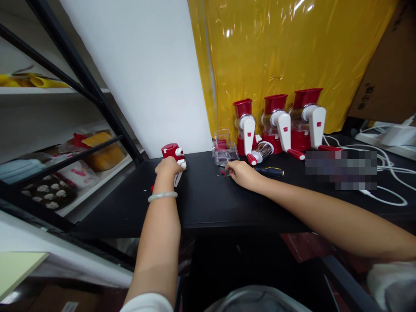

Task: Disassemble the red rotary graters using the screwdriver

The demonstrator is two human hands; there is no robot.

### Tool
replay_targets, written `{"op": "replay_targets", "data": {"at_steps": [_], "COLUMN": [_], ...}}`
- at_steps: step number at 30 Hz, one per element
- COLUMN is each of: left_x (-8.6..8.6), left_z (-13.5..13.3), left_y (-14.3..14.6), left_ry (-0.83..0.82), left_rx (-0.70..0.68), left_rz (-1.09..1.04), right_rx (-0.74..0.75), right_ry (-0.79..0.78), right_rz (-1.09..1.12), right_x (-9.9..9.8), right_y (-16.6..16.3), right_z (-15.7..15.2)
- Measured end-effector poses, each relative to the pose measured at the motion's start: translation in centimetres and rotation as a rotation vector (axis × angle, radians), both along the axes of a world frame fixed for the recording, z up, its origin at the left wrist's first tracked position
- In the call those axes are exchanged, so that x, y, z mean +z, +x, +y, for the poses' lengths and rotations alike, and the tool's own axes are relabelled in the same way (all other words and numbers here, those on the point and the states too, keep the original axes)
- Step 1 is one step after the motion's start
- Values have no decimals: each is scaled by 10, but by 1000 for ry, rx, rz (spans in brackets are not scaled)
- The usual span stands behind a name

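Observation:
My left hand point(167, 167) is closed around a red and white rotary grater base point(170, 150) at the left of the black table; its fingers are partly hidden from me. Toward the middle, my right hand point(243, 174) rests low over the tabletop with fingertips pinched together. Small red pieces point(223, 173) lie right at those fingertips, and whatever is between them is too small to make out. Behind this hand is a clear plastic grater housing point(224, 151). A dark screwdriver point(270, 172) with yellow marks lies just past my right wrist.
Three assembled red and white rotary graters point(245, 130) stand along the back, with a metal grating drum point(263, 151) in front. White cables point(390, 171) run over the right side of the black table point(208, 208). A shelf rack point(107, 112) borders the left.

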State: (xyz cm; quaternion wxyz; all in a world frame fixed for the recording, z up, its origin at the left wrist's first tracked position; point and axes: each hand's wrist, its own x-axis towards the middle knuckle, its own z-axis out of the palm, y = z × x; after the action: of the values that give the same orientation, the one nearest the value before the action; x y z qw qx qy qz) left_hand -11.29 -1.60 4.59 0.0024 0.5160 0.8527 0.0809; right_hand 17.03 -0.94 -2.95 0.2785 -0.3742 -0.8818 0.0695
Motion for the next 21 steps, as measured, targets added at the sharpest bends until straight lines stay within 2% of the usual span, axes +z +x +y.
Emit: {"op": "replay_targets", "data": {"at_steps": [4,6,10,12,15,16,19,21], "left_x": [2,4,4,-1,-13,-17,-24,-24], "left_z": [-3,-6,-12,-8,9,18,47,64], "left_y": [1,4,27,46,74,82,92,91], "left_ry": [58,144,554,665,601,558,463,450], "left_rx": [-7,-12,-64,-224,-587,-667,-799,-837], "left_rz": [-9,2,110,94,-51,-118,-283,-392], "right_rx": [4,6,9,2,-56,-89,-194,-267], "right_ry": [-1,-3,6,56,203,246,288,275], "right_rz": [4,10,16,12,17,28,53,18], "right_x": [0,0,7,19,49,60,90,98], "right_y": [0,0,0,2,10,15,36,54], "right_z": [0,-1,-9,-16,-24,-26,-27,-28]}}
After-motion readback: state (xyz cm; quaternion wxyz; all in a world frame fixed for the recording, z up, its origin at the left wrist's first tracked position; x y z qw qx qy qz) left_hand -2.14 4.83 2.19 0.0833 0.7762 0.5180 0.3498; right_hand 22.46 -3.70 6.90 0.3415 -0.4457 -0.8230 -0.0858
